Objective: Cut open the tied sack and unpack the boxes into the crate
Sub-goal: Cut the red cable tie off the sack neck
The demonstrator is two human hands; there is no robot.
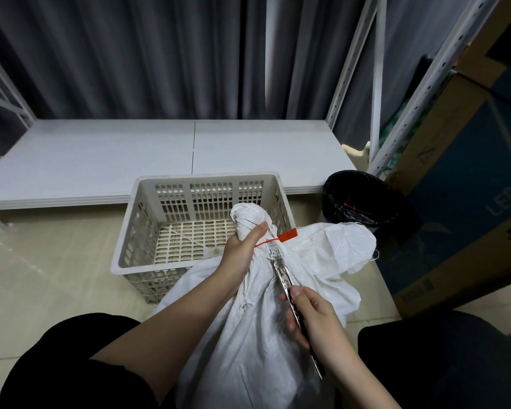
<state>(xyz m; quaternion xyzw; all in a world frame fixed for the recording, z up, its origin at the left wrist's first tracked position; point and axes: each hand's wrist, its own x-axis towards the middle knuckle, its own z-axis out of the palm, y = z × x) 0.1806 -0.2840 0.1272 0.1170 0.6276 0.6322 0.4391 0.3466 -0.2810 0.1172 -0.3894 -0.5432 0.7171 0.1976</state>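
A white woven sack stands between my knees, its neck bunched and tied with an orange-red zip tie. My left hand grips the neck just below the twisted top. My right hand holds a long metal utility knife, whose blade tip lies against the tie at the neck. Behind the sack sits a beige slotted plastic crate with no boxes in it. The boxes are hidden inside the sack.
A black-lined waste bin stands right of the crate with a cut red tie inside. Large cardboard boxes and a white metal rack fill the right side. A low white shelf board runs behind the crate before dark curtains.
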